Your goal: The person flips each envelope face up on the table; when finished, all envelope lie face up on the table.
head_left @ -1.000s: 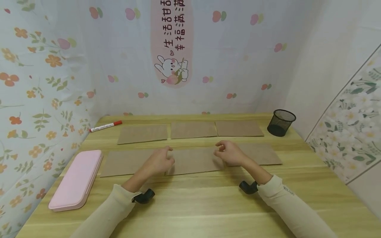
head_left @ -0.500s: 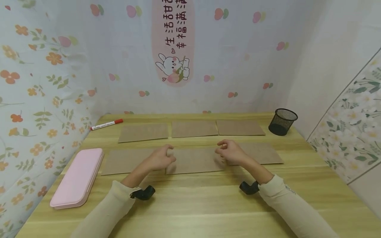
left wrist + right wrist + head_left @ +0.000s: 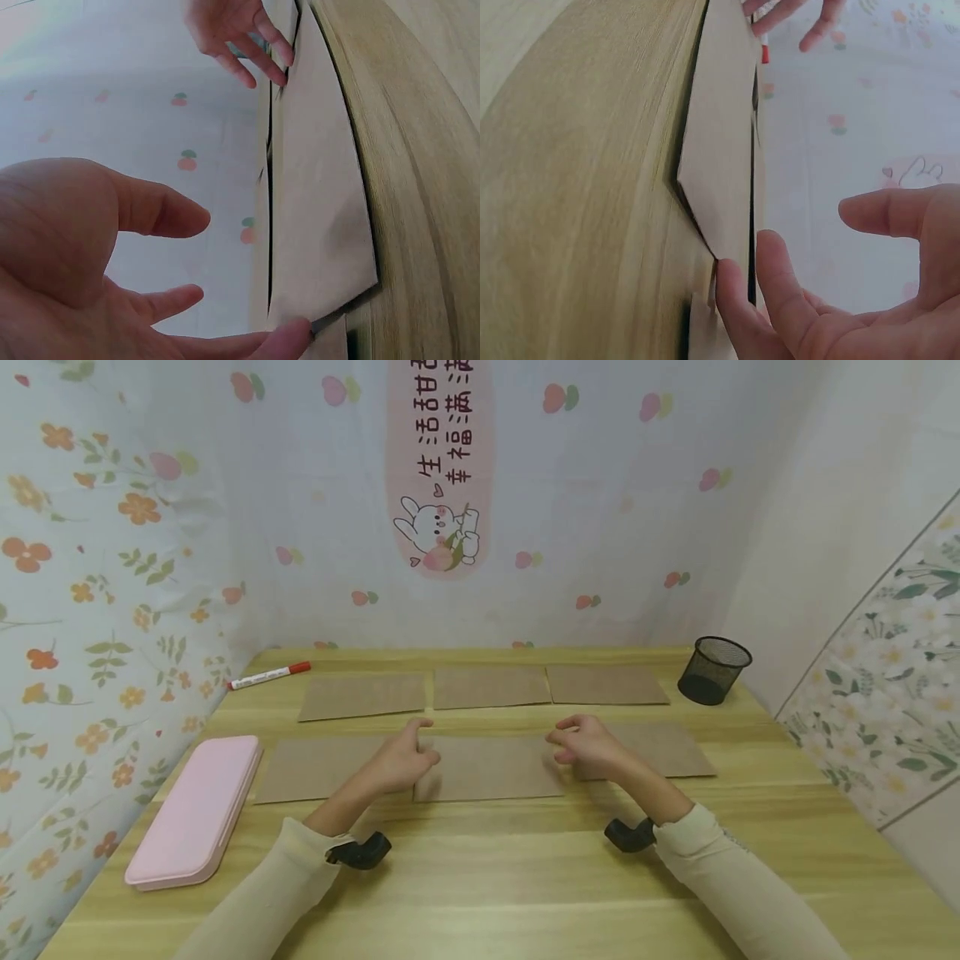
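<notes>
Two rows of flat brown cardboard pieces lie on the wood-grain table. My left hand (image 3: 397, 762) is at the left end of the front middle cardboard piece (image 3: 487, 768), over the edge of the front left piece (image 3: 315, 768). In the left wrist view, a fingertip touches or nearly touches that end, with the thumb well apart. My right hand (image 3: 588, 747) is at the opposite end, near the front right piece (image 3: 660, 747). The right wrist view shows a fingertip (image 3: 731, 281) at the card's corner, thumb spread away. Nothing is gripped in either hand.
Behind lie three more cardboard pieces (image 3: 491, 687). A red-capped marker (image 3: 266, 677) is at the back left, a pink case (image 3: 197, 810) at the left, and a black mesh pen holder (image 3: 712, 670) at the back right. Patterned curtains (image 3: 315, 510) border the table.
The front middle cardboard piece has shifted slightly left, widening the gap to the front right piece. My right hand has moved slightly right; the left is nearly still.
</notes>
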A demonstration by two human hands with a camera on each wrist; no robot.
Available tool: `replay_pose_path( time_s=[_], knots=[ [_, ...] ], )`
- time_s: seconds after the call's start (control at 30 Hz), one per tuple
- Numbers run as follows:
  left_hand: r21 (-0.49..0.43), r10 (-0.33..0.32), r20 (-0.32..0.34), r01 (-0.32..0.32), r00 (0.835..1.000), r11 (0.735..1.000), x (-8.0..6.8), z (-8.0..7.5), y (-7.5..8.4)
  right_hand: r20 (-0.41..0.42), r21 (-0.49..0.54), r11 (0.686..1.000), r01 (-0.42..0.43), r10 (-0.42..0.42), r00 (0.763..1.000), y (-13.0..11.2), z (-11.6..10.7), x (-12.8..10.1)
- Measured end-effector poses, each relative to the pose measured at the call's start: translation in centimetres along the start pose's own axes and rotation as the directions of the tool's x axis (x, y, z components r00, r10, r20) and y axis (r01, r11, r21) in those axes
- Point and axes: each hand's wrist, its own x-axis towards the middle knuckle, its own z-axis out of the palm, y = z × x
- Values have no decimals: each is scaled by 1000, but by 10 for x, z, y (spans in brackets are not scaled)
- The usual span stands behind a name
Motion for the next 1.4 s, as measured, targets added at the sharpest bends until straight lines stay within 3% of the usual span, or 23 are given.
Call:
replay_pose_path(
  time_s=[0.27, 0.5, 0.7, 0.8, 1.03, 1.3, 1.4],
  knots=[
    [4, 22, -27, -22, 999, 1000, -2, -2, -3, -6, 56, 998, -16, 16, 1000, 5, -1, 2],
    [-61, 33, -31, -35, 999, 998, -4, -1, -8, 20, 140, 990, -4, 1, 1000, 9, -2, -1],
    [-161, 35, -110, -52, 993, 986, -3, 0, -16, 46, 211, 977, 38, -49, 998, 11, -4, -3],
    [-210, 7, -166, -42, 986, 977, -2, 0, -18, 50, 230, 972, 55, -69, 996, 11, -5, -5],
    [-340, -30, -293, -74, 956, 938, -1, -2, -17, -29, 179, 977, 118, -115, 993, 9, -6, -5],
    [-511, -103, -321, -81, 941, 856, 3, -4, -13, -72, 182, 973, 140, -129, 989, 3, -10, -10],
    [-554, -113, -313, -85, 943, 828, 4, -6, -13, -98, 183, 972, 151, -134, 986, 0, -10, -11]
  ],
)
